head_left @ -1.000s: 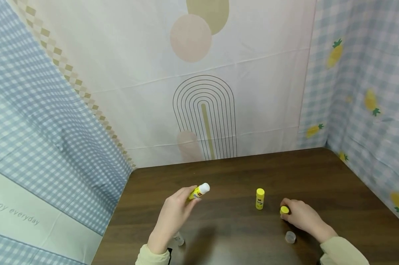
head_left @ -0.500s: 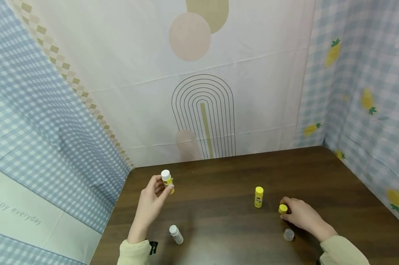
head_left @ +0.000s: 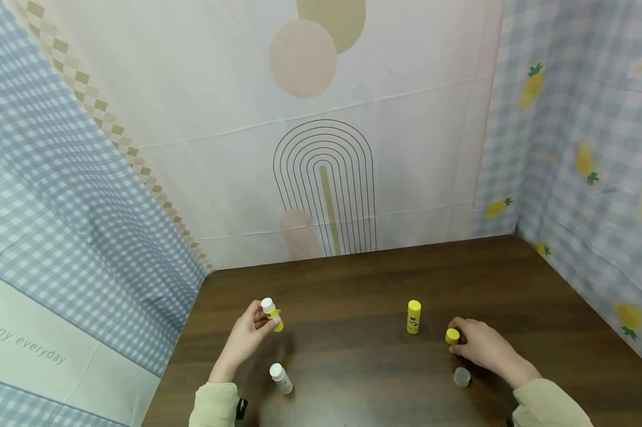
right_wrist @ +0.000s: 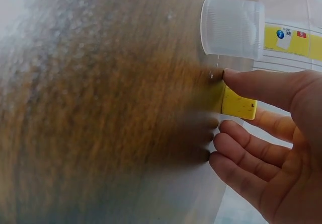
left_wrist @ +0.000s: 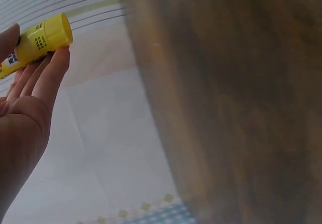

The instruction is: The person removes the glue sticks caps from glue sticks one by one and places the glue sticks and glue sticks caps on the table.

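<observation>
My left hand (head_left: 244,340) grips a glue stick (head_left: 272,315) with a yellow body and a white top, held tilted above the table. The left wrist view shows its yellow base end (left_wrist: 59,30) between thumb and fingers. On the right, my right hand (head_left: 486,348) has thumb and index finger around a small yellow cap (head_left: 452,336) on the table. A clear, ribbed cap (right_wrist: 232,27) lies beside that hand. Left of the yellow cap stands a yellow glue stick (head_left: 414,317) with its yellow cap on.
A clear glue stick with a white top (head_left: 281,378) stands on the table in front of my left hand. The brown wooden table (head_left: 353,356) ends at a white printed curtain (head_left: 235,196) behind and checked curtains (head_left: 582,237) at the sides.
The left hand has swung leftward with its glue stick, turned it more upright, then lowered it slightly, uncovering the clear glue stick. My right hand stays around the yellow cap.
</observation>
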A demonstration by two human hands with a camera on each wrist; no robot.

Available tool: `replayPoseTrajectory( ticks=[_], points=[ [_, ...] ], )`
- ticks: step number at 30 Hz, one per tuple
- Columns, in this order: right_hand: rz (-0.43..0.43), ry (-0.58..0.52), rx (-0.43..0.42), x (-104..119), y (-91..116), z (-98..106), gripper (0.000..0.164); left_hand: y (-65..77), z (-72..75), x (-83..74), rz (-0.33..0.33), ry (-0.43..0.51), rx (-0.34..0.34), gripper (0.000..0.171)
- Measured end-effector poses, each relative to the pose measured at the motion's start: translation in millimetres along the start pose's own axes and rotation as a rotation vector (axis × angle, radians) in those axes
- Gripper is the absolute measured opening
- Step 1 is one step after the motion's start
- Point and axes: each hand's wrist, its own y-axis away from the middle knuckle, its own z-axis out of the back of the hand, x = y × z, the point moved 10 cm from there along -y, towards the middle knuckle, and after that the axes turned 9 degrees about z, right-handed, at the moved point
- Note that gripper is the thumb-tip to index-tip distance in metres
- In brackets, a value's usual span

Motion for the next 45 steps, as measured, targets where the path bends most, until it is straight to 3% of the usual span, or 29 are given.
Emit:
replayPoseTrajectory(
  ticks=[3, 8, 23, 27, 33, 45],
  points=[
    [-0.006, -0.01, 0.008, -1, 1, -2, 0.041, -1.8, -6.6, 11.7, 0.02, -0.004, 0.039, 0.026],
    [-0.01, -0.002, 0.007, -3, 0, -1, 0.042, -2.1, -15.3, 18.2, 0.008, 0.01, 0.084, 0.028],
    [-0.03, -0.015, 0.017, -5, -1, -3, 0.043, -3.8, -27.3, 35.5, -0.016, -0.008, 0.11, 0.026],
    [-0.029, -0.018, 0.014, -5, -1, -3, 0.043, -0.5, -29.7, 30.7, -0.021, -0.005, 0.117, 0.026],
    [-0.02, -0.012, 0.001, -3, 1, 0, 0.042, -3.0, -34.3, 36.4, -0.023, -0.084, 0.157, 0.026],
    [-0.028, -0.018, -0.005, -4, 0, -3, 0.038, -4.3, -31.8, 40.1, -0.019, -0.179, 0.135, 0.027]
  ],
)
